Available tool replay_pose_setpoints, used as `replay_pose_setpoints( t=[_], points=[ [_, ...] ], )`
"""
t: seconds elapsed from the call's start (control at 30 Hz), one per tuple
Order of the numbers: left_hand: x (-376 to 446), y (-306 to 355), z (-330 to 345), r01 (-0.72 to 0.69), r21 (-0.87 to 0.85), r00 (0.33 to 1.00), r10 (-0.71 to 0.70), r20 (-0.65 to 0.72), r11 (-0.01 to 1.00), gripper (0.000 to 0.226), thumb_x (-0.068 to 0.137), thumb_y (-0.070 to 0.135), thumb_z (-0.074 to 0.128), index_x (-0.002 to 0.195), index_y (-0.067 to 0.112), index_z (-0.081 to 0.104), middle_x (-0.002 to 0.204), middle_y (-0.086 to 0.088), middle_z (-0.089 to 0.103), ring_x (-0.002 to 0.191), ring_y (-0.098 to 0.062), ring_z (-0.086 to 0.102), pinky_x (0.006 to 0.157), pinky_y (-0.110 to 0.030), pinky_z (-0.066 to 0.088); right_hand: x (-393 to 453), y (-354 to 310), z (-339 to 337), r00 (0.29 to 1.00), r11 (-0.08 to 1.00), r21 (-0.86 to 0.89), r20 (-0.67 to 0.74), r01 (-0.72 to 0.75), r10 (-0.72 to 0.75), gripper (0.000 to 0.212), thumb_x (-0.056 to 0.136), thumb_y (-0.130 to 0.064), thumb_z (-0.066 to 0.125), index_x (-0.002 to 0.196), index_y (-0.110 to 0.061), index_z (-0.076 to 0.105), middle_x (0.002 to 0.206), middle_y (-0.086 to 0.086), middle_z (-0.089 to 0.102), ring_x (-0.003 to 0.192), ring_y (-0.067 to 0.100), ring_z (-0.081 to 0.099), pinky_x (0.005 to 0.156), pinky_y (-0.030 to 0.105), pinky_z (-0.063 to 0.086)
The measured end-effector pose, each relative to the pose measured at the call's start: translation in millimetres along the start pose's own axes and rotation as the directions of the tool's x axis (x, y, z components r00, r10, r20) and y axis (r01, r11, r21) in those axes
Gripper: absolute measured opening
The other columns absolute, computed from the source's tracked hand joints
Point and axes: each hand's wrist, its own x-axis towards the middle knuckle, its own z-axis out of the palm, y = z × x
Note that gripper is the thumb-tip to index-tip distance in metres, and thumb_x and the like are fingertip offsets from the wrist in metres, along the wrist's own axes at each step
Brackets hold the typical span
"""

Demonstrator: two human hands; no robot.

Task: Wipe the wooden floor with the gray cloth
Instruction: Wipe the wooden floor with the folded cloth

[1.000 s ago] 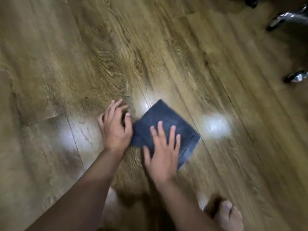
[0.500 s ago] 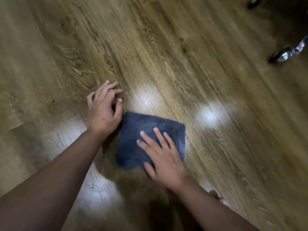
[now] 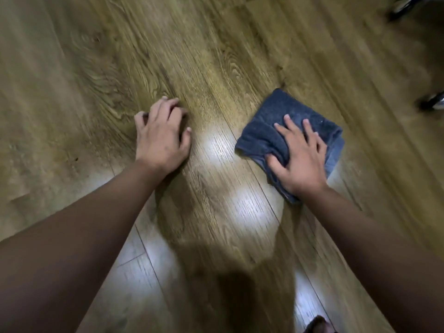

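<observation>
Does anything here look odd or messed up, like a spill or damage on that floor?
Nothing stands out. The floor shows only glare patches, no visible spill or damage. The cloth is bunched at the right hand, which presses it flat. The left hand rests on bare wood.

right hand point(image 3: 299, 162) on cloth point(image 3: 269, 131), left hand point(image 3: 162, 138) on floor point(image 3: 216, 68) leftward
</observation>
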Motion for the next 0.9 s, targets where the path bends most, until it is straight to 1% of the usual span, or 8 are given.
replay_pose_setpoints(
  t=[0.1, 0.2, 0.33, 0.43, 0.57, 0.73, 0.83, 0.9],
  points=[
    [21.9, 13.0, 5.5, -0.003, -0.01, 1.0, 0.003, 0.002, 1.0, 0.04, 0.093, 0.038, 0.049, 0.129, 0.019, 0.055, 0.15, -0.003, 0.045, 0.147, -0.021, 0.029, 0.109, -0.05, 0.022, 30.5, 1.4, -1.6, 1.0, 1.0, -0.016, -0.017, -0.003, 0.002, 0.067, 0.089, -0.054, 0.048, 0.152, -0.036, 0.033, 0.165, -0.013, 0.017, 0.154, 0.022, 0.002, 0.121, 0.047, 0.004],
    [42.7, 31.8, 14.5, -0.03, -0.04, 0.998, 0.032, 0.045, 0.999, 0.045, 0.093, 0.039, 0.05, 0.134, 0.02, 0.052, 0.155, -0.002, 0.04, 0.15, -0.021, 0.024, 0.111, -0.048, 0.019, 61.6, 2.7, -3.2, 0.999, 0.999, -0.025, -0.049, -0.022, 0.021, 0.065, 0.09, -0.052, 0.049, 0.151, -0.036, 0.033, 0.165, -0.012, 0.018, 0.154, 0.024, 0.004, 0.121, 0.047, 0.005],
    [71.6, 51.6, 24.5, -0.071, -0.048, 0.99, 0.076, 0.12, 0.996, 0.053, 0.089, 0.034, 0.051, 0.14, 0.023, 0.048, 0.16, -0.001, 0.033, 0.153, -0.02, 0.016, 0.116, -0.054, 0.02, 97.7, 3.7, -4.2, 0.997, 0.999, -0.038, -0.077, -0.035, 0.032, 0.063, 0.092, -0.052, 0.048, 0.151, -0.036, 0.034, 0.165, -0.012, 0.02, 0.154, 0.024, 0.005, 0.122, 0.046, 0.005],
    [101.4, 58.6, 27.3, -0.006, -0.023, 0.994, 0.008, 0.109, 1.0, 0.055, 0.092, 0.041, 0.046, 0.144, 0.024, 0.045, 0.165, 0.0, 0.025, 0.154, -0.019, 0.01, 0.116, -0.054, 0.017, 126.0, 4.7, -6.7, 0.994, 0.998, -0.041, -0.098, -0.048, 0.044, 0.063, 0.092, -0.054, 0.047, 0.151, -0.036, 0.034, 0.165, -0.012, 0.02, 0.154, 0.023, 0.005, 0.122, 0.046, 0.005],
    [124.4, 62.1, 38.8, 0.117, 0.022, 0.989, -0.118, 0.092, 0.993, 0.06, 0.098, 0.055, 0.033, 0.151, 0.027, 0.035, 0.168, 0.003, 0.015, 0.156, -0.018, 0.003, 0.119, -0.06, 0.009, 168.5, 6.6, -9.2, 0.991, 0.997, -0.05, -0.122, -0.053, 0.047, 0.063, 0.092, -0.054, 0.046, 0.151, -0.036, 0.034, 0.164, -0.012, 0.02, 0.154, 0.023, 0.006, 0.122, 0.047, 0.006],
    [125.6, 64.9, 42.2, 0.138, 0.116, 0.985, -0.148, 0.088, 0.984, 0.063, 0.097, 0.06, 0.025, 0.154, 0.031, 0.029, 0.169, 0.004, 0.011, 0.156, -0.018, 0.001, 0.12, -0.06, 0.007, 232.2, 7.5, -13.7, 0.989, 0.997, -0.057, -0.141, -0.061, 0.052, 0.064, 0.09, -0.055, 0.044, 0.15, -0.035, 0.035, 0.164, -0.01, 0.021, 0.153, 0.026, 0.008, 0.121, 0.048, 0.008],
    [127.4, 63.6, 41.7, 0.136, 0.138, 0.984, -0.149, 0.092, 0.981, 0.064, 0.098, 0.061, 0.024, 0.155, 0.031, 0.027, 0.169, 0.004, 0.008, 0.156, -0.017, -0.001, 0.12, -0.06, 0.006, 276.3, 4.2, -18.1, 0.984, 0.994, -0.045, -0.149, -0.103, 0.095, 0.064, 0.09, -0.055, 0.044, 0.15, -0.034, 0.036, 0.164, -0.01, 0.022, 0.153, 0.027, 0.009, 0.121, 0.049, 0.008],
    [126.7, 64.5, 43.4, 0.14, 0.135, 0.985, -0.151, 0.078, 0.981, 0.064, 0.098, 0.06, 0.025, 0.154, 0.031, 0.029, 0.169, 0.004, 0.011, 0.156, -0.018, 0.001, 0.12, -0.059, 0.007, 302.4, 1.8, -20.4, 0.98, 0.991, -0.038, -0.155, -0.129, 0.122, 0.065, 0.089, -0.056, 0.043, 0.15, -0.034, 0.036, 0.164, -0.009, 0.023, 0.153, 0.028, 0.009, 0.121, 0.05, 0.008]
  ],
)
